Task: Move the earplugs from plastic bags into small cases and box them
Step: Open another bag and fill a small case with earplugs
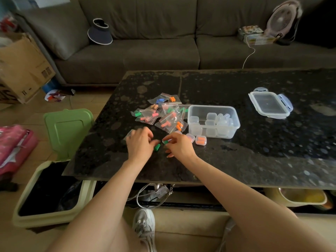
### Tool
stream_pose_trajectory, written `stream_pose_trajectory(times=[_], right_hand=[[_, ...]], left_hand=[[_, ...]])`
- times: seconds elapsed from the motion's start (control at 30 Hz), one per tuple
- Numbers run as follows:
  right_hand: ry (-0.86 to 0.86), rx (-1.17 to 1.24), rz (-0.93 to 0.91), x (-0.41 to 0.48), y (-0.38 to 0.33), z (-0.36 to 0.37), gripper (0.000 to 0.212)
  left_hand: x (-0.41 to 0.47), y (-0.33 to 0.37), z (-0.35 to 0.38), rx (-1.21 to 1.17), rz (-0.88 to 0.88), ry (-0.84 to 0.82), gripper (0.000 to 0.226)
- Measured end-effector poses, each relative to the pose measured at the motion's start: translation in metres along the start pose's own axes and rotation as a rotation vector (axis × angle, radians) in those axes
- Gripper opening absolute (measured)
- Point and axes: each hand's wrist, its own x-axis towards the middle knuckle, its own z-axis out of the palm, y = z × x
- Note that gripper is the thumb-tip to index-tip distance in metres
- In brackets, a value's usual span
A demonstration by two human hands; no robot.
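On the dark table [236, 157], a heap of small plastic bags [163, 113] holds orange, pink, green and blue earplugs. My right hand [179, 145] pinches a green earplug [165, 142] at its fingertips. A second green earplug [157, 147] lies on the table between my hands. My left hand [140, 142] hovers beside it with curled fingers, and an empty clear bag [128, 135] shows at its left edge; whether the hand holds the bag is unclear. Two filled small cases [201, 140] sit right of my right hand. A clear box [213, 120] holds several empty cases.
The box's lid [270, 102] lies far right on the table. An open green-lidded bin [52, 179] stands at the table's left edge. A sofa [163, 42] runs behind, with a cardboard box [21, 70] at the left.
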Motion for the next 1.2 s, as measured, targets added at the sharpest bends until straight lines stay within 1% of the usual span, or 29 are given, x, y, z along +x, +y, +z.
stream_pose_trajectory(times=[0.03, 0.07, 0.1, 0.23, 0.27, 0.3, 0.37, 0.4, 0.43, 0.5, 0.57, 0.63, 0.67, 0.73, 0.8, 0.87, 1.0, 1.07, 1.13, 1.2], right_hand=[[0.009, 0.024, -0.001, 0.000, -0.001, -0.002, 0.014], [0.018, 0.054, 0.002, -0.001, -0.002, -0.005, 0.010], [0.026, 0.086, 0.010, -0.001, -0.003, -0.007, 0.008], [0.033, 0.138, 0.057, -0.002, -0.006, -0.015, 0.010], [0.040, 0.126, 0.057, -0.003, -0.007, -0.018, 0.011], [0.054, 0.112, 0.048, -0.002, -0.007, -0.021, 0.012], [0.103, 0.110, 0.025, -0.002, -0.009, -0.028, 0.015], [0.126, 0.127, 0.020, -0.002, -0.010, -0.032, 0.014], [0.135, 0.149, 0.022, -0.002, -0.011, -0.035, 0.012], [0.113, 0.200, 0.027, -0.004, -0.014, -0.039, 0.009], [0.090, 0.214, 0.026, -0.006, -0.016, -0.042, 0.008], [0.098, 0.147, 0.013, -0.006, -0.018, -0.050, 0.011], [0.122, 0.082, -0.003, -0.005, -0.020, -0.056, 0.012], [0.249, -0.032, -0.014, 0.001, -0.024, -0.070, 0.017], [0.391, -0.108, 0.017, 0.011, -0.026, -0.085, 0.021], [0.439, -0.189, 0.080, 0.026, -0.030, -0.096, 0.020], [0.374, -0.306, 0.267, 0.062, -0.037, -0.102, 0.024], [0.322, -0.386, 0.296, 0.074, -0.035, -0.102, 0.029], [0.257, -0.345, 0.309, 0.081, -0.032, -0.102, 0.033], [0.226, -0.323, 0.304, 0.085, -0.029, -0.101, 0.034]], left_hand=[[-0.001, 0.003, 0.004, 0.062, 0.022, -0.104, 0.035], [-0.003, 0.004, 0.008, 0.110, 0.031, -0.173, 0.038], [-0.003, 0.004, 0.011, 0.127, 0.033, -0.210, 0.038], [-0.001, 0.005, 0.014, 0.024, 0.021, -0.218, 0.022], [0.001, 0.007, 0.011, -0.061, -0.015, -0.221, 0.021], [0.003, 0.010, 0.008, -0.223, -0.086, -0.243, 0.020], [0.007, 0.017, -0.003, -0.701, -0.261, -0.327, 0.018], [0.007, 0.022, -0.009, -0.898, -0.334, -0.376, 0.017], [0.005, 0.025, -0.013, -1.005, -0.366, -0.421, 0.017], [0.003, 0.032, -0.016, -1.036, -0.353, -0.464, 0.020], [0.003, 0.039, -0.015, -1.009, -0.319, -0.432, 0.021], [0.004, 0.045, -0.014, -1.030, -0.305, -0.401, 0.020], [0.005, 0.047, -0.014, -1.054, -0.306, -0.396, 0.020], [0.006, 0.052, -0.014, -1.106, -0.305, -0.391, 0.018], [0.006, 0.058, -0.014, -1.120, -0.307, -0.389, 0.017], [0.007, 0.062, -0.012, -1.120, -0.295, -0.385, 0.014], [0.008, 0.065, -0.010, -1.159, -0.278, -0.383, 0.013], [0.009, 0.066, -0.010, -1.172, -0.277, -0.375, 0.013], [0.011, 0.065, -0.010, -1.170, -0.272, -0.361, 0.011], [0.013, 0.064, -0.011, -1.168, -0.272, -0.346, 0.014]])
